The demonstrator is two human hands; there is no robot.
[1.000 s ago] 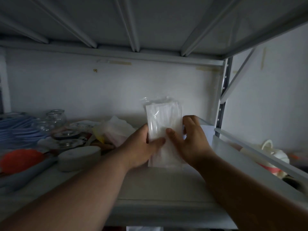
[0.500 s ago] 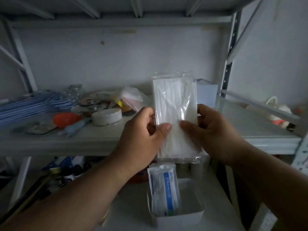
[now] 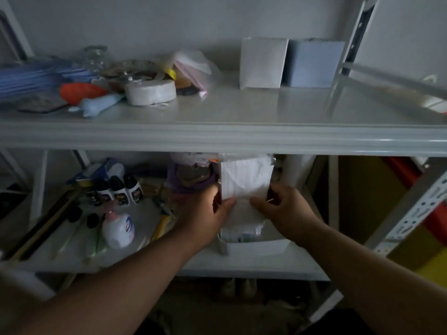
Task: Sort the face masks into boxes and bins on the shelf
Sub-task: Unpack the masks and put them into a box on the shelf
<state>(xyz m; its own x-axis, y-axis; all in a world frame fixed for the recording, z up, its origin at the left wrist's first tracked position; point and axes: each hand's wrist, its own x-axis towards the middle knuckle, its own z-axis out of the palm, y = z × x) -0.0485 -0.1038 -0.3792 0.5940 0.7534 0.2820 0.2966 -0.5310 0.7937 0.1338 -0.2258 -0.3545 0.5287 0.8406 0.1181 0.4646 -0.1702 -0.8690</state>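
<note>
Head cam looking down: both arms reach under the upper shelf (image 3: 217, 139), left hand (image 3: 208, 213) and right hand (image 3: 283, 211) each pinching the lower part of a clear-wrapped mask pack (image 3: 245, 180), thumbs on front. It's held upright right over a white bin (image 3: 254, 246) on the lower shelf (image 3: 242, 264). Pretty dim, clutter everywhere, two boxes (image 3: 262, 62) up top.

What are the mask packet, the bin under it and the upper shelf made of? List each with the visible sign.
Mask packet: seemingly clear glossy plastic film over white pleated, likely nonwoven fabric; the film's edges glint.
Bin: probably plastic, white and smooth, with a thin rounded rim.
Upper shelf: likely painted metal, pale grey, semi-gloss, with a ribbed, folded front edge and soft reflections.
</note>
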